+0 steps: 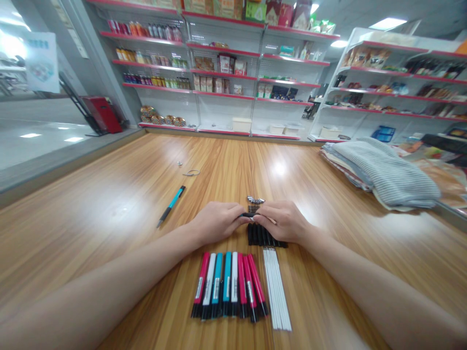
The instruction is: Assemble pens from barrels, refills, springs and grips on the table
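My left hand (221, 222) and my right hand (283, 221) meet over the table, fingers pinched on a dark pen part (250, 214) held level between them. A hint of blue shows at its left end and something white by the right fingertips; the fingers hide the rest. Just below my right hand lie several black rubber grips (260, 235) in a row. Small silver pen tips (255, 200) and tiny springs (253, 208) sit beyond the hands. Closer to me are pink, white and blue pen barrels (228, 279) and a bundle of white refills (277, 291).
A whole blue pen (171, 206) rests left of my hands on the wooden table (120, 272). Farther off are a thin wire ring (191, 172) and a small metal piece (179, 164). Folded cloths (386, 170) lie at the right; stocked shelves (226, 75) stand behind.
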Action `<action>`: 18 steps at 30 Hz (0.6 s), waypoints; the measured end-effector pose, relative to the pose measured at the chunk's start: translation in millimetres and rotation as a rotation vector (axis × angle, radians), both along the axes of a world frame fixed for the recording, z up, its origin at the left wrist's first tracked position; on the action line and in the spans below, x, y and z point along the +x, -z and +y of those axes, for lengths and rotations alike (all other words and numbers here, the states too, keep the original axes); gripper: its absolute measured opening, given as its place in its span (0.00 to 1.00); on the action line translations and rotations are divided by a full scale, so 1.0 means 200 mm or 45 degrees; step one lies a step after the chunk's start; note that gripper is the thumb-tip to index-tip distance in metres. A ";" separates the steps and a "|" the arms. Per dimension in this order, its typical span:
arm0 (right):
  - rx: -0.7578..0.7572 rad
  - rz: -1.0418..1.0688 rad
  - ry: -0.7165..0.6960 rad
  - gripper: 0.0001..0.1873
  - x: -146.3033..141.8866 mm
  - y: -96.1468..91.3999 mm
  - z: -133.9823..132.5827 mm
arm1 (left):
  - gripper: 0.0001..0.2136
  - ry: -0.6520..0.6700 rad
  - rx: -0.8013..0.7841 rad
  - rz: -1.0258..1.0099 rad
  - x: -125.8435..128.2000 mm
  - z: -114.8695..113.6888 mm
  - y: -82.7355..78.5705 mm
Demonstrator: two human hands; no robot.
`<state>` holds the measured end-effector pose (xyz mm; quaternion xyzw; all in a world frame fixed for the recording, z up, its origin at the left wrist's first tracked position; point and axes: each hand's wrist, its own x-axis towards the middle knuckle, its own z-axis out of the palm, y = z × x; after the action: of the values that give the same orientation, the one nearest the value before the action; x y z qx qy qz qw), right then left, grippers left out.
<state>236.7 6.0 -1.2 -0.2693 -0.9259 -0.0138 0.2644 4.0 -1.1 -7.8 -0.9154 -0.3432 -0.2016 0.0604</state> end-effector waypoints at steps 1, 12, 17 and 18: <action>-0.011 -0.002 -0.007 0.15 0.00 0.00 0.00 | 0.17 0.008 -0.005 0.000 0.00 0.00 0.00; -0.266 0.499 0.572 0.09 0.08 0.05 0.13 | 0.12 -0.040 -0.084 -0.119 0.00 -0.03 -0.05; -0.346 0.395 0.508 0.09 0.08 0.05 0.12 | 0.15 -0.128 -0.076 -0.091 0.01 -0.03 -0.05; -0.362 0.364 0.497 0.10 0.08 0.05 0.12 | 0.15 -0.140 -0.086 -0.096 0.01 -0.03 -0.05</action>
<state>253.0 30.1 -11.5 -0.4761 -0.8025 0.1038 0.3442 5.5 -6.8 2.7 -0.8885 -0.4014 -0.2206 0.0275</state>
